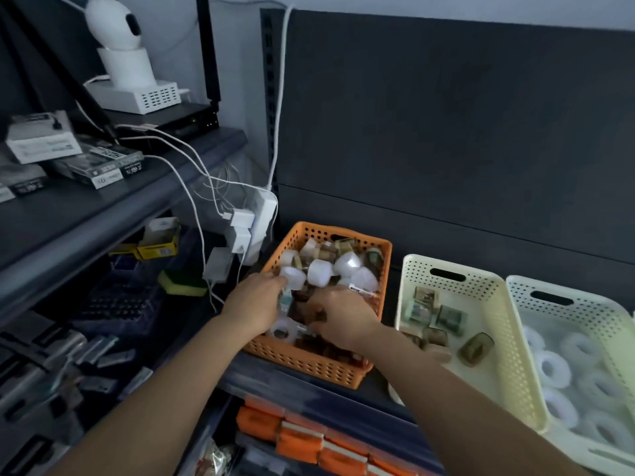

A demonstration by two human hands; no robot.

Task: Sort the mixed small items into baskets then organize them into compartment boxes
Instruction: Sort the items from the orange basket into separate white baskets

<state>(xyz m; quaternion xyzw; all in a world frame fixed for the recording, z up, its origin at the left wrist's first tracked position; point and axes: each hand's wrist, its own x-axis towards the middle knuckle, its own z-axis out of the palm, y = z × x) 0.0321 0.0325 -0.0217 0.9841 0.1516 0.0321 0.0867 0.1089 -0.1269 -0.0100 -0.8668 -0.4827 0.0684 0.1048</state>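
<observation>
Three perforated plastic baskets are in view: one orange basket (309,364), one cream basket (416,269), one pale white basket (598,310); also one white dome camera (115,25).

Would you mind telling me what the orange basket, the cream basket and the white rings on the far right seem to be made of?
Orange basket: moulded plastic, matte, judging by its regular holes. Cream basket: the same plastic, with a moulded handle slot. White rings: perhaps translucent tape or soft plastic; too blurred to tell.
</observation>
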